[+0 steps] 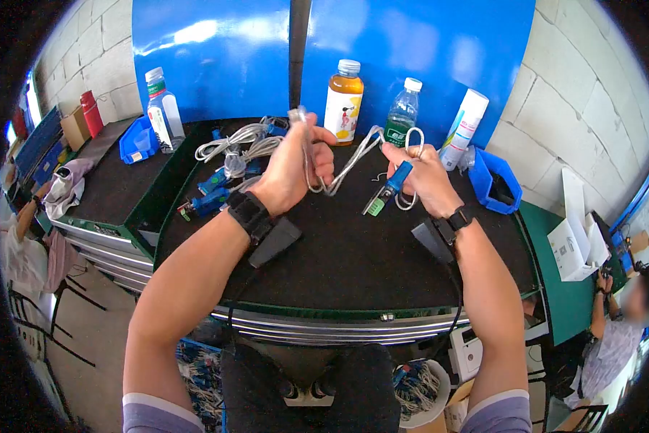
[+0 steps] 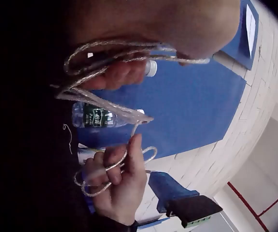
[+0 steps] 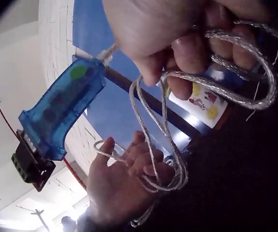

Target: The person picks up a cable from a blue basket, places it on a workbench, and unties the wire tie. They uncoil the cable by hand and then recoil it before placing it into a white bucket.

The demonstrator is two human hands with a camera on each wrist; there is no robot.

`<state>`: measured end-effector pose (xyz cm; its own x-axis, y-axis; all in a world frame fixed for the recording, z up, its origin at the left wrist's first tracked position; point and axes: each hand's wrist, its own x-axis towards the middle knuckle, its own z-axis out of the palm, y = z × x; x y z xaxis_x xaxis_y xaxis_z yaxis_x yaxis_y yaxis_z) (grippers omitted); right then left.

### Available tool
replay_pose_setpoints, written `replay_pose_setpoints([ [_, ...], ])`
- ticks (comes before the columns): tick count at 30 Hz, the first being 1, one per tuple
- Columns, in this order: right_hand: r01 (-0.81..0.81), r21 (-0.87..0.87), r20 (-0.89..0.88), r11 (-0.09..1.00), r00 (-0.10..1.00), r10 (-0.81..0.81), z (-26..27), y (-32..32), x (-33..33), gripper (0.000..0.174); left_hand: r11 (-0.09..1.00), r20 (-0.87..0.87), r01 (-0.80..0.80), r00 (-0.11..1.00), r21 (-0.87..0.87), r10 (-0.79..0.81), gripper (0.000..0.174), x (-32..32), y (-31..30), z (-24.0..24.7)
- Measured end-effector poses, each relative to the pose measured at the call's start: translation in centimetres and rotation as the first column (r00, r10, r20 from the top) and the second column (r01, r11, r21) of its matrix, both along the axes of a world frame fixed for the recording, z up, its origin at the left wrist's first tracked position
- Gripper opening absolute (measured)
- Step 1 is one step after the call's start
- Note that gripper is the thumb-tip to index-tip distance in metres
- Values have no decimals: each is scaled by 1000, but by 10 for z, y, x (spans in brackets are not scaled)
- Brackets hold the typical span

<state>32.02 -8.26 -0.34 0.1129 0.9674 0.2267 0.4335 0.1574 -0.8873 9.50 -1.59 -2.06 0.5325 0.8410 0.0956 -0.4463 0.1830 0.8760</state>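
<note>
A silver-grey cable (image 1: 355, 160) with a clear jacket runs in loose loops between the two hands, above the dark tabletop (image 1: 339, 252). My left hand (image 1: 295, 162) has its fingers curled round several strands of it, and some loops hang past the palm. My right hand (image 1: 431, 179) pinches the cable between thumb and fingers, with coils gathered in it. From that hand dangles the cable's translucent blue connector (image 3: 64, 106), which has a green sticker. A small board with a green terminal block (image 3: 23, 166) sits on the connector's end.
Several bundled cables with blue connectors (image 1: 241, 148) lie left of the left hand. Behind stand a tea bottle (image 1: 344, 105), a green-labelled water bottle (image 1: 402, 119) and a spray can (image 1: 463, 130). A blue bin (image 1: 494, 191) sits at right. Another person (image 1: 617, 346) is far right.
</note>
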Motion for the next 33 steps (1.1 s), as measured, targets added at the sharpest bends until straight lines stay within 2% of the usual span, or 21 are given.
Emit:
replay_pose_setpoints([
  [1,-31,-28,-45,999,999,30,0,-1,-1,51,1000,1,-1,1000,1,1,45,1,1,-2],
  [3,-47,-28,-46,998,998,46,0,-3,-3,51,985,-170,148,977,92,-130,55,3,5,-7],
  [4,-61,-28,-48,998,997,60,0,-3,-5,51,977,-181,191,968,93,-172,60,3,5,-6],
  [8,-26,8,12,1000,1000,26,-1,-4,-6,51,977,-192,204,963,65,-188,63,1,-3,-3],
  [11,-55,39,71,998,996,52,-1,-5,-6,49,955,-253,251,945,158,-206,63,1,-8,1],
  [14,-98,-18,85,995,991,100,-5,0,-4,44,969,-238,198,958,148,-159,55,-1,-7,-1],
  [16,-55,2,132,998,990,55,-6,3,-1,43,987,-67,156,986,42,-153,40,-4,-2,-3],
  [17,-13,24,179,1000,984,9,-6,4,0,43,987,-67,156,986,41,-153,40,-4,2,-5],
  [19,-12,17,165,1000,986,9,-6,4,1,43,973,-105,166,983,163,-150,27,-4,6,-8],
  [21,-9,11,149,1000,989,8,-6,4,1,44,973,-162,135,981,187,-105,22,-2,1,-8],
  [23,-53,23,111,998,992,50,-5,3,2,46,930,-236,184,965,318,-110,25,0,0,-11],
  [24,-52,23,111,998,993,50,-4,1,1,46,922,-255,204,959,330,-121,32,-1,0,-11],
  [27,-21,53,126,998,992,14,-4,-1,-3,43,939,-229,251,953,235,-197,41,0,-11,-1],
  [28,6,68,133,998,991,-16,-4,0,-3,44,920,-279,263,943,292,-181,48,0,-13,0],
  [29,33,83,141,996,989,-45,-5,1,-3,45,920,-279,263,943,292,-181,48,0,-13,-1],
  [31,7,87,133,996,991,-19,-7,1,-8,44,817,-489,308,872,487,-37,48,2,-13,-4],
  [33,-20,91,126,996,992,8,-8,-2,-11,44,822,-519,323,854,469,-39,45,1,-16,0],
])
